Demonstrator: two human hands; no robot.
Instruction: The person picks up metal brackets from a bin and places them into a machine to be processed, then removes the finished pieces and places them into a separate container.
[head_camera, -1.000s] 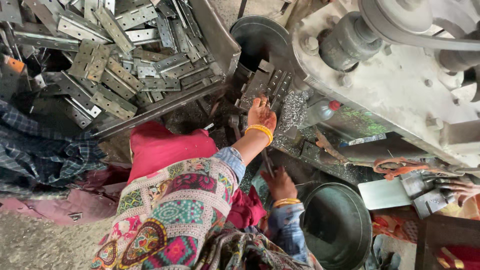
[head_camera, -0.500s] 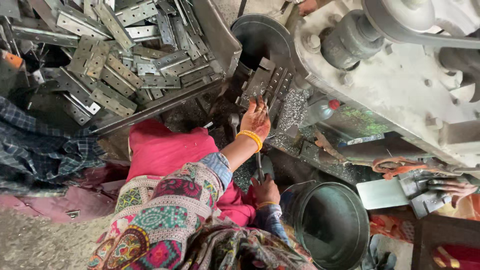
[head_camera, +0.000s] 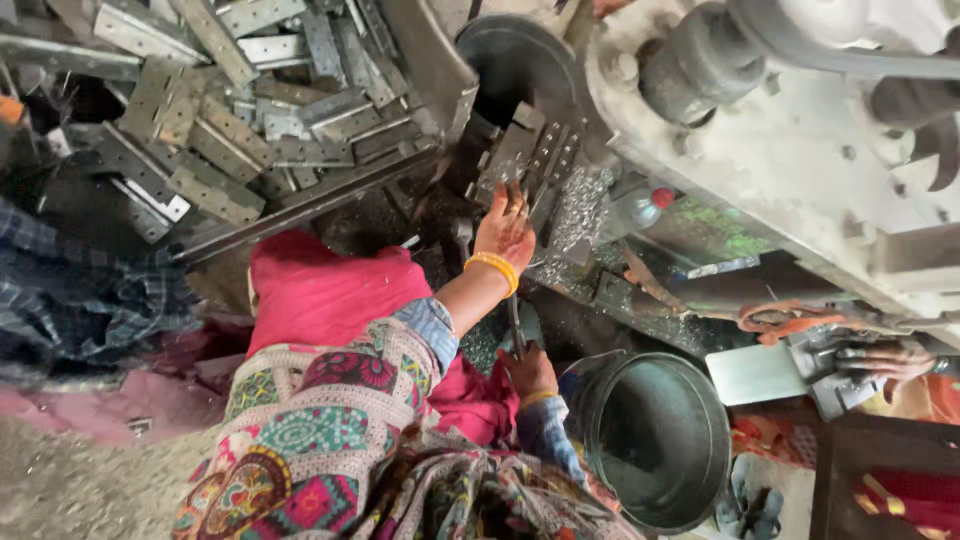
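My left hand (head_camera: 505, 232), a yellow bangle on its wrist, reaches out to the die area of a grey press machine (head_camera: 800, 150). Its fingers lie spread on slotted metal plates (head_camera: 535, 160) there, touching them without closing round them. My right hand (head_camera: 530, 372) is nearer my body, beside my lap, closed round a thin dark metal rod (head_camera: 515, 325) that stands upright. A pink cloth (head_camera: 325, 290) covers my lap, and my sleeves are patterned.
A heap of perforated metal brackets (head_camera: 230, 110) fills a tray at the upper left. A dark round metal bucket (head_camera: 655, 440) stands right of my right hand. Another person's hand (head_camera: 880, 360) at the far right rests by a flat metal sheet (head_camera: 760, 375). Metal shavings cover the machine bed.
My left hand stays at the die, its fingers now stretched further onto the plates. My right hand has shifted a little leftward, away from the bucket, still on the rod.
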